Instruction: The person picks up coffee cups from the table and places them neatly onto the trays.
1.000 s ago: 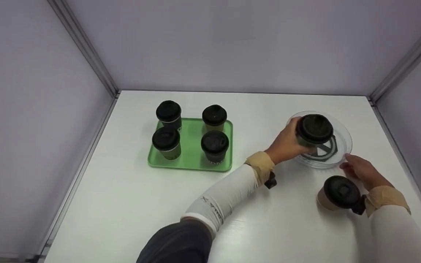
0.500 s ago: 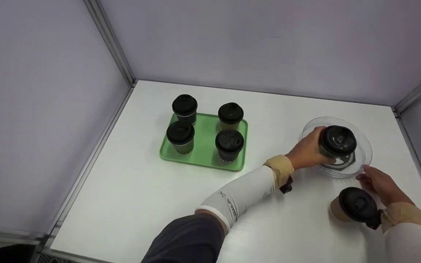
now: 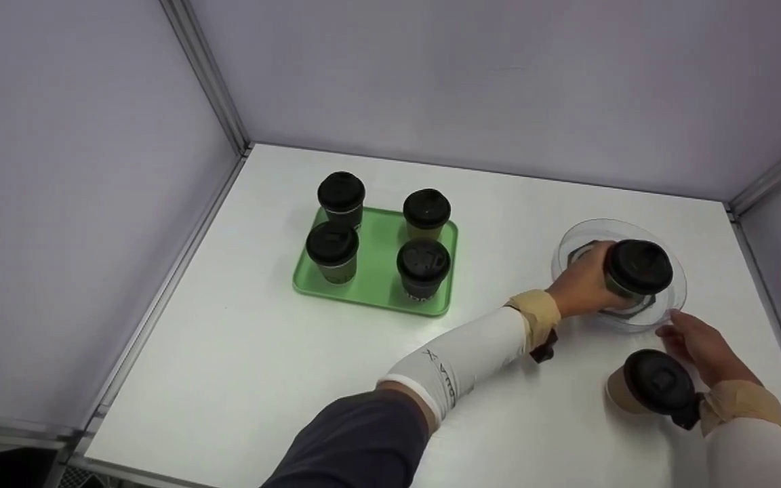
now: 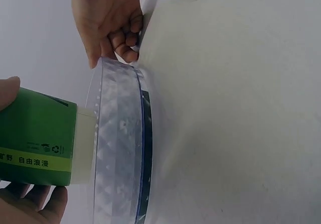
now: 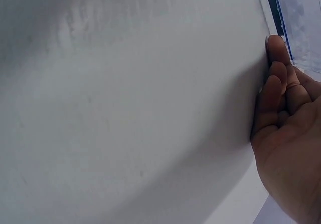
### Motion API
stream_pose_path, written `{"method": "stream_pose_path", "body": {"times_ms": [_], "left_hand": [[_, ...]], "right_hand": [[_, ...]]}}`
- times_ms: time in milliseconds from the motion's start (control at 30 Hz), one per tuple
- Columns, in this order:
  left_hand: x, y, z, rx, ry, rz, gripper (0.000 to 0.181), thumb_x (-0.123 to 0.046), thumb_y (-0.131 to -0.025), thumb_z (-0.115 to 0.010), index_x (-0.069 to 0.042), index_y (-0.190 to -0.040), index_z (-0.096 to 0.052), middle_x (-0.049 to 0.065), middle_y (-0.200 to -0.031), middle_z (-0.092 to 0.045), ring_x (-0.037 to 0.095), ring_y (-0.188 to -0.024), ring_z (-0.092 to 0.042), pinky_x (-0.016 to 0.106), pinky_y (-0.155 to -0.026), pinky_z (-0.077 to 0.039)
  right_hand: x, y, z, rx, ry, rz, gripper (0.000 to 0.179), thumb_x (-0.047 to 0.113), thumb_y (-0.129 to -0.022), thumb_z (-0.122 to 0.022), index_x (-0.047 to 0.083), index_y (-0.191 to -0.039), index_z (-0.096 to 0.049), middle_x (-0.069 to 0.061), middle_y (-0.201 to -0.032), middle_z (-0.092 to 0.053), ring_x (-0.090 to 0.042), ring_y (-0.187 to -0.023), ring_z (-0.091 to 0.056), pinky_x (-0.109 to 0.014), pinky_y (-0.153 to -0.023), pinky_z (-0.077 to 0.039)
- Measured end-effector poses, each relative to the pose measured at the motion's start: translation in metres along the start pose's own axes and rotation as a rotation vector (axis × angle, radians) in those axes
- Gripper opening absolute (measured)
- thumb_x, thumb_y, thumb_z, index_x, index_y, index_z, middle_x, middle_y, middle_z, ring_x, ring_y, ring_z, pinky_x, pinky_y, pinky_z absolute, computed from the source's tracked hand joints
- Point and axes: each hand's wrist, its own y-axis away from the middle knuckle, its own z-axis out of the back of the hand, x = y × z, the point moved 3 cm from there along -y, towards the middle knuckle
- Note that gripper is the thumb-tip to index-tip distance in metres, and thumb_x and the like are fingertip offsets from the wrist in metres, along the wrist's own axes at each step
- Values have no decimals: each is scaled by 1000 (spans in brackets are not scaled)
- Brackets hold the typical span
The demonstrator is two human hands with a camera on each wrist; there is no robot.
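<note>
My left hand (image 3: 584, 281) grips a green paper cup (image 4: 40, 138) whose black lid (image 3: 643, 266) faces up in the head view. The cup is over a clear round plastic tray (image 3: 570, 237), its pale base about level with the tray's rim in the left wrist view. My right hand (image 3: 699, 342) is at the near right edge of this tray, the thumb touching the rim and the other fingers loosely bent beside the wall. Beside the right wrist stands a light brown cup (image 3: 623, 393) with a black lid.
A green tray (image 3: 377, 271) on the left of the white table (image 3: 228, 379) carries several black-lidded paper cups, including a dark cup (image 3: 423, 271) at its near right. Walls (image 3: 390, 88) enclose the table at the back and both sides.
My left hand has carried the green cup slightly right across the clear tray. The right hand has stayed at the tray's rim. The head view has shifted a little.
</note>
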Motion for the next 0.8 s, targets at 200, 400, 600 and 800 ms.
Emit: {"method": "stream_pose_path", "body": {"times_ms": [200, 400, 600, 800], "left_hand": [[-4, 0, -6, -13, -24, 54, 93, -42, -67, -89, -22, -141, -37, -19, -128, -46, -9, -117, -40, 10, -98, -28], [-3, 2, -15, 11, -28, 26, 92, -37, -69, -89, -22, -143, -35, -17, -131, -45, -9, -120, -39, 10, -99, -27], [-4, 1, -19, -48, -17, 86, 91, -41, -66, -90, -23, -140, -38, -18, -126, -47, -7, -114, -44, 12, -95, -34], [-9, -1, -23, -132, -60, 78, 94, -46, -65, -89, -21, -139, -38, -16, -123, -48, -6, -112, -45, 11, -94, -34]], "right_hand": [[2, -2, 3, 9, 1, 10, 73, 50, -104, -32, -10, -145, -22, 10, -98, -58, -5, -87, -54, -22, -76, -49], [-3, 1, 0, 10, 54, -4, 81, 54, -103, -27, -11, -148, -15, 7, -102, -57, -6, -89, -53, -22, -77, -48], [-2, 0, -1, -5, 77, 8, 77, 54, -103, -27, -10, -146, -21, 7, -101, -57, -6, -88, -52, -22, -76, -48], [-2, -1, -1, -10, 65, 14, 75, 51, -104, -28, -11, -146, -21, 8, -99, -57, -5, -86, -52, -22, -74, -48]]}}
